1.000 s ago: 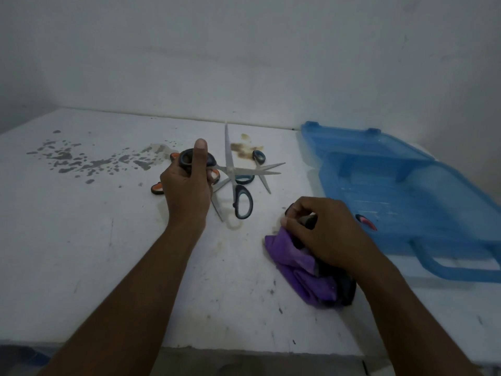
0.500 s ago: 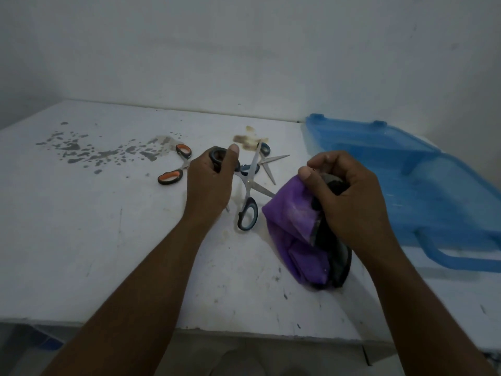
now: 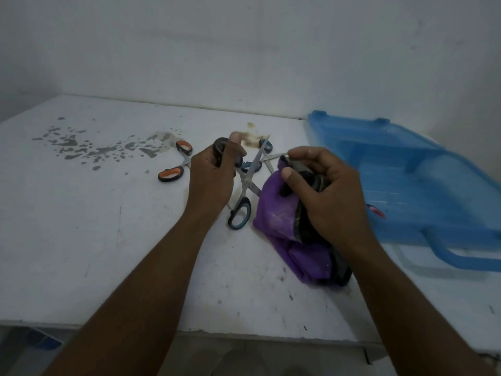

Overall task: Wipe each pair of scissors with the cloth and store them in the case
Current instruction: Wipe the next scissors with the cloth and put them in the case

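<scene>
My left hand (image 3: 214,175) grips the upper black handle of a pair of blue-and-black scissors (image 3: 244,196), whose blades are spread and whose lower handle hangs near the table. My right hand (image 3: 322,191) holds a bunched purple and black cloth (image 3: 282,221) just right of those blades. Orange-handled scissors (image 3: 176,165) lie on the table to the left. Another teal-handled pair (image 3: 264,156) lies behind, partly hidden by my hands. The open blue plastic case (image 3: 423,185) sits at the right, with a red-tipped item (image 3: 375,210) inside.
The white table (image 3: 81,240) has dark paint-like specks (image 3: 89,147) at the back left and a brown stain (image 3: 250,137) behind the scissors. A plain wall stands behind. The table's front edge runs close below my forearms.
My right hand lifted the cloth off the table and brought it up beside the scissors. My left hand tilted the scissors toward the cloth and drew them slightly nearer.
</scene>
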